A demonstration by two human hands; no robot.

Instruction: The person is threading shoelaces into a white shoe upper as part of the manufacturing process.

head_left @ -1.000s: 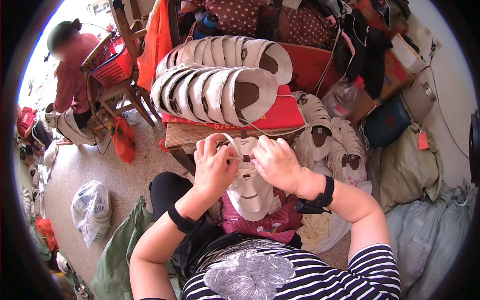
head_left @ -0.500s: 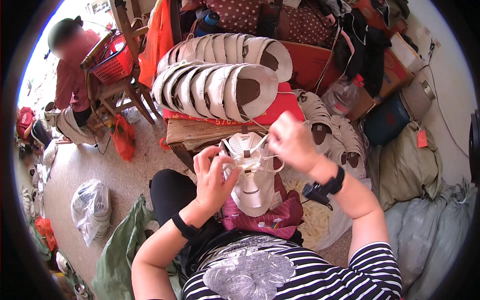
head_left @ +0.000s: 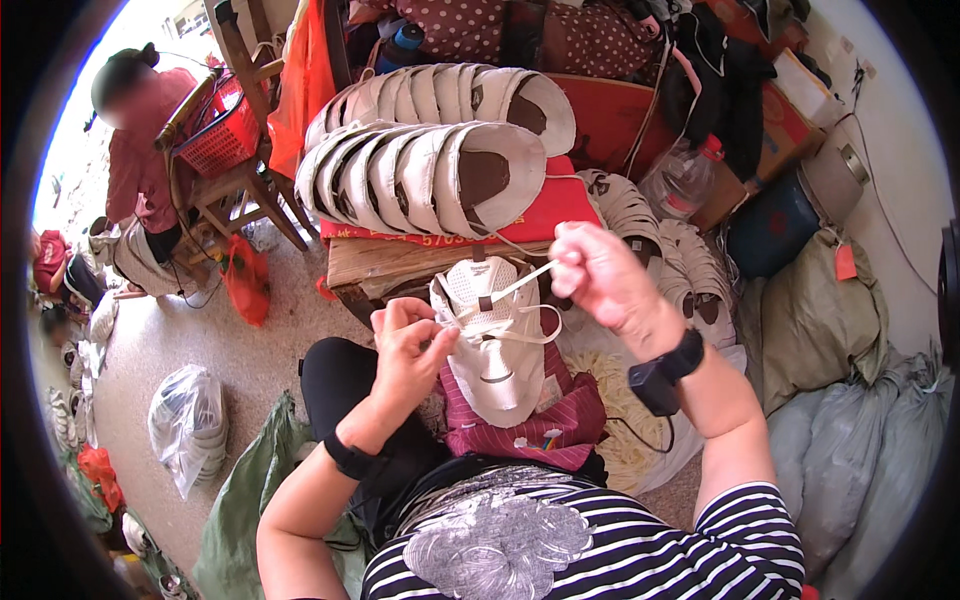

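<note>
A white shoe upper (head_left: 505,385) with a mesh tongue lies over a maroon striped cloth (head_left: 575,420) on my lap, toe end toward me. My left hand (head_left: 405,355) is pinched closed at the upper's left edge; its fingertips partly hide what they grip. In the closed fingers of my right hand (head_left: 610,280), raised to the right, is a white shoelace (head_left: 522,284). The lace runs taut from those fingers down to the dark loop on the tongue. Another length of lace curves loosely across the upper's middle.
Two nested rows of white shoe uppers (head_left: 420,180) rest on a red-covered wooden bench (head_left: 380,263) ahead. More uppers (head_left: 690,275) stand at the right beside pale strips (head_left: 600,400) in a bag. Sacks (head_left: 830,440) line the right; another person (head_left: 150,150) sits far left.
My right hand has turned and shifted slightly right, drawing the lace straighter. My left hand has moved a little left and down, its fingers closer together. The upper tilts slightly differently.
</note>
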